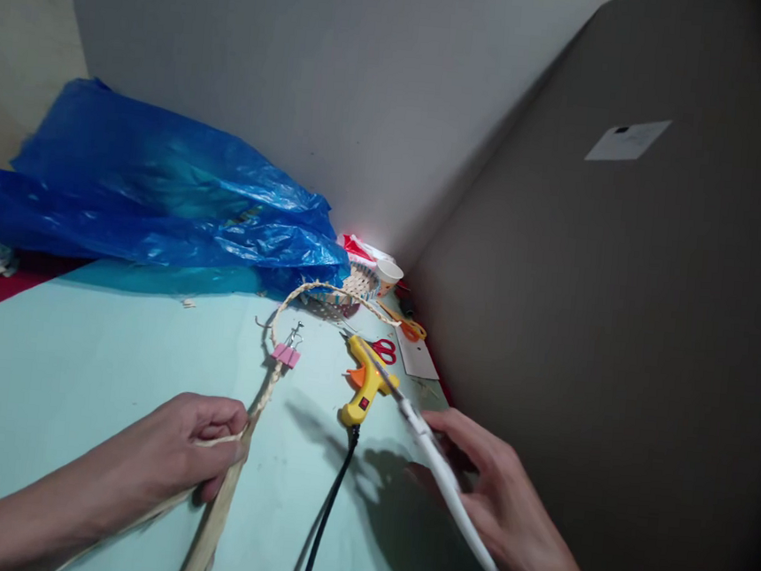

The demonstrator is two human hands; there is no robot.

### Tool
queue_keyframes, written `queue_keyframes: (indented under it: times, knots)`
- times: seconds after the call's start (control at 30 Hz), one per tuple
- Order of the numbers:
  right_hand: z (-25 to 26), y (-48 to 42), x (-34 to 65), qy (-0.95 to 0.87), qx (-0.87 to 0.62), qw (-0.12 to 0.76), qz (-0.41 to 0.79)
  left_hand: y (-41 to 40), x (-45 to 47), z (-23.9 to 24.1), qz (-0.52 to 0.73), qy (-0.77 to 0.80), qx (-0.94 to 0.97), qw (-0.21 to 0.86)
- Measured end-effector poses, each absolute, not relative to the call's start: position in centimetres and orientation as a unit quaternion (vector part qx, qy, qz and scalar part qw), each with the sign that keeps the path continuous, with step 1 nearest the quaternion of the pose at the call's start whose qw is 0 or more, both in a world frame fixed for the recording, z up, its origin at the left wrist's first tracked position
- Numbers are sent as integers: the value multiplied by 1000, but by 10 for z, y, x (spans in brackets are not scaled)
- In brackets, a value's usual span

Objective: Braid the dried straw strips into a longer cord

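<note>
My left hand (213, 447) is closed in a pinch on the loose strands of a pale straw braid (269, 389). The flat strands run down past my fingers to the bottom edge. Farther up, a pink binder clip (286, 355) grips the braid, which curves beyond it in an arch to the right. In my right hand (480, 476) is a pair of white-handled scissors (435, 459), seen edge-on and somewhat blurred, blades pointing up and left. Behind the blades lies a yellow glue gun (361, 399) with an orange trigger, its black cord (326, 521) trailing toward me.
A large blue plastic bag (182, 184) lies along the back left. At the back stand a woven basket (359, 282) and a paper cup (389, 274). Red-handled scissors (384, 351) and a white card (419, 356) lie near the dark wall (617, 324) on the right.
</note>
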State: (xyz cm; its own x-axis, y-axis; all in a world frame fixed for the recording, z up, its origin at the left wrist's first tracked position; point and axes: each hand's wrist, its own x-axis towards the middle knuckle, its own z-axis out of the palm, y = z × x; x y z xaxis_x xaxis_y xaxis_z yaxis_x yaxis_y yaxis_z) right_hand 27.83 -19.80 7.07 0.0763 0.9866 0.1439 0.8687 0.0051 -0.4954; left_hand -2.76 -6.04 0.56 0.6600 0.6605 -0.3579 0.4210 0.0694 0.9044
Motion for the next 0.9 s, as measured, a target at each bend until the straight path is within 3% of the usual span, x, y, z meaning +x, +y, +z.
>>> queue_keyframes:
  times: [0.13,0.43,0.67,0.9]
  knots:
    - [36,-232,313,-541,-805,242,-28,-64,-27,11,88,403,675,612]
    - [6,-233,307,-531,-817,190,-122,-59,-27,2,99,390,679,614]
    - [29,-185,302,-522,-851,51,-8,-55,-27,-2,94,373,690,613]
    - [85,-160,269,-500,-857,-120,-15,-64,-18,4,111,391,685,605]
